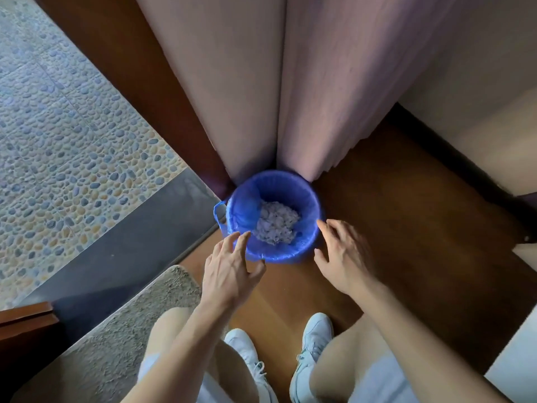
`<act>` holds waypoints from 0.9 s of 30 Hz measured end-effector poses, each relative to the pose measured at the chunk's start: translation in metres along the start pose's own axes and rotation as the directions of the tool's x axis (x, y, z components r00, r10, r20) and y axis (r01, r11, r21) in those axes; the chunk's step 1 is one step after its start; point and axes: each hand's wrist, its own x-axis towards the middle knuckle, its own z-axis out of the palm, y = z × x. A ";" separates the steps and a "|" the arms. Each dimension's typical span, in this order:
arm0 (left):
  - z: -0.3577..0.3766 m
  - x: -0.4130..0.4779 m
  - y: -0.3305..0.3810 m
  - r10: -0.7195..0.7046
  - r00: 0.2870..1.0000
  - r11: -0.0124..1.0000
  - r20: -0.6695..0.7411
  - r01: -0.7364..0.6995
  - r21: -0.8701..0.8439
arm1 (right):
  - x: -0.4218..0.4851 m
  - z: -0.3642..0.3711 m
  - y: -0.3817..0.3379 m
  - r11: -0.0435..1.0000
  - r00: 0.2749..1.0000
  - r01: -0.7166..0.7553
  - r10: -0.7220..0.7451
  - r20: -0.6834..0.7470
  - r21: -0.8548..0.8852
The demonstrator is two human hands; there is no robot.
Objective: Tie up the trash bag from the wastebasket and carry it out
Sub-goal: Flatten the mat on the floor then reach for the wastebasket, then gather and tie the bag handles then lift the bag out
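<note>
The round wastebasket lined with a thin blue plastic trash bag (274,184) stood on the brown wooden floor (392,228), tucked against the pale pink curtain (247,82) in the corner, with a heap of crumpled white paper (276,226) lying in its bottom. The likeliest trouble from here was a one-sided pull — lifting the liner by only one edge could tilt the light basket and spill the paper, or stretch and tear the thin film where it is folded over the rim. A blue handle loop (218,213) hung outside on the far left, easy to miss. The left hand (229,269) was open, fingers spread, fingertips at or just over the near-left rim; whether they touched it could not be told. The right hand (343,257) was also open and empty — palm down, fingers reaching toward the right rim, just beside it.
</note>
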 end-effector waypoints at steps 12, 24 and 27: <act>0.141 0.085 -0.051 0.364 0.931 0.912 -0.029 -0.350 0.216 | 0.098 0.132 0.099 0.902 0.933 -0.347 0.305 0.192 0.256; 0.150 0.084 -0.055 0.396 0.915 0.905 -0.072 -0.376 0.199 | 0.107 0.156 0.095 0.385 0.790 -0.571 0.496 0.360 0.725; 0.153 0.080 -0.052 0.381 0.919 0.916 -0.097 -0.361 0.176 | 0.102 0.139 0.091 0.418 0.848 -0.438 0.487 0.211 0.796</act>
